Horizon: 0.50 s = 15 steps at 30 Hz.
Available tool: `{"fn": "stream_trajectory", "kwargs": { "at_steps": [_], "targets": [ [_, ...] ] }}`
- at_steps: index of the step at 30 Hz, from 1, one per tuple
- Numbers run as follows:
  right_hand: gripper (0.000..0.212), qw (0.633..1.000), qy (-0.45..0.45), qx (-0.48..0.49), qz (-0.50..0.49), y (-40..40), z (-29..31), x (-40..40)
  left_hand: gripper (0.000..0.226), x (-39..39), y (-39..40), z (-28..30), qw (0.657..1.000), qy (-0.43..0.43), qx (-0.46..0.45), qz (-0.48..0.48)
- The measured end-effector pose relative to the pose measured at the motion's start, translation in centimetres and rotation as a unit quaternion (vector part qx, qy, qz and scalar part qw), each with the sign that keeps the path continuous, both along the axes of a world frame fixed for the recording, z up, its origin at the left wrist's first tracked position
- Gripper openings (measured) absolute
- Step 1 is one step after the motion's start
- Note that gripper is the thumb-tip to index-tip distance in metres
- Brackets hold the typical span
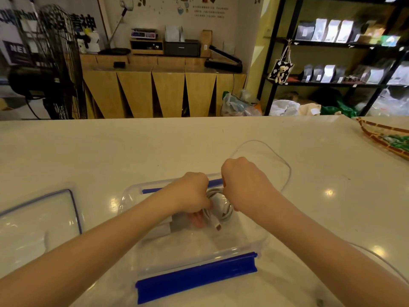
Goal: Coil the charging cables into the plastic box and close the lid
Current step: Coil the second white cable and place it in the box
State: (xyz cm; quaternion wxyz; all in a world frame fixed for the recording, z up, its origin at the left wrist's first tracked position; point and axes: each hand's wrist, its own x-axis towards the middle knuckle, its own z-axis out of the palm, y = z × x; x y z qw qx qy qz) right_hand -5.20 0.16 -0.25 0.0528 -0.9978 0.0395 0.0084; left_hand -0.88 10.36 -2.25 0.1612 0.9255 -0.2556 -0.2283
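Nearest us, the clear plastic box with blue clip handles [197,278] sits open on the white countertop [88,151], bearing no label we can read. Inside it, our left hand [190,191] and right hand [245,185] both pinch the coiled white charging cable [221,207]. Its loose end loops beyond. The clear blue-edged lid [37,218] lies left.

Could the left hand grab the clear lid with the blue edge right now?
Probably not yet. The left hand is busy holding the coiled white cable inside the clear plastic box. The clear lid with the blue edge lies bare on the table beside it, so nothing blocks the way.
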Motion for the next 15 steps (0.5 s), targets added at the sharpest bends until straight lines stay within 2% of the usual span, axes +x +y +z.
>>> {"fn": "stream_trajectory", "kwargs": {
  "at_steps": [5,8,10,12,15],
  "targets": [
    [0.016,0.999,-0.033,0.021,0.007,-0.5,-0.3,0.1,0.037,-0.5,0.0,0.0,0.999,-0.047,-0.005,0.008],
    [0.016,0.989,-0.046,0.14,0.014,-1.7,-0.4,0.0,0.027,-0.6,0.1,0.5,0.998,-0.061,0.005,0.003],
    [0.015,0.967,-0.067,0.245,0.02,-2.4,-0.2,-0.3,0.007,-0.9,0.3,1.0,0.996,-0.086,0.024,-0.006],
    [0.013,0.944,-0.089,0.317,0.018,-3.4,0.2,-0.7,0.013,-1.3,0.5,1.7,0.992,-0.122,0.019,-0.014],
    [0.013,0.924,-0.111,0.366,0.003,-5.3,0.6,-1.1,0.018,-2.2,0.5,2.9,0.981,-0.188,-0.026,-0.039]
  ]
}}
